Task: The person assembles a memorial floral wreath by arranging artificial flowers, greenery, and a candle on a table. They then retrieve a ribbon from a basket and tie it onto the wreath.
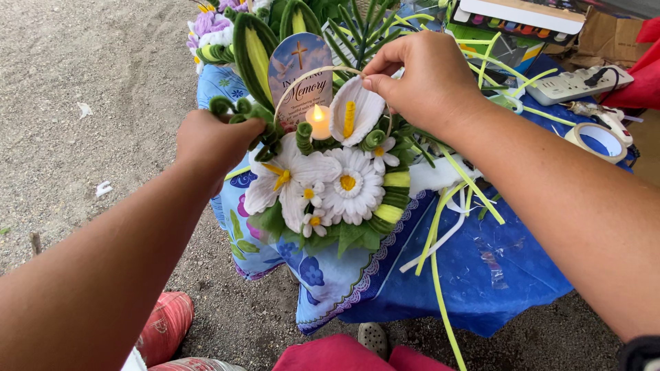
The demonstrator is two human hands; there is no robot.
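Observation:
A flower arrangement (330, 185) of white fuzzy daisies, a lily and green leaves rests on the edge of a table covered in blue cloth (495, 268). A small arched card (300, 75) and a lit candle light (318, 121) stand in its middle. My left hand (214, 141) grips the green curled stems on the arrangement's left side. My right hand (419, 79) pinches the top edge of a white calla flower (354, 110) and a thin pale hoop (323, 72) that arches over the card.
Loose green and white strips (440, 233) hang over the table edge. A white power strip (577, 84), a tape roll (597, 139) and boxes (522, 17) lie at the back right. More green and purple flowers (227, 27) stand behind. Sandy ground (89, 103) lies to the left.

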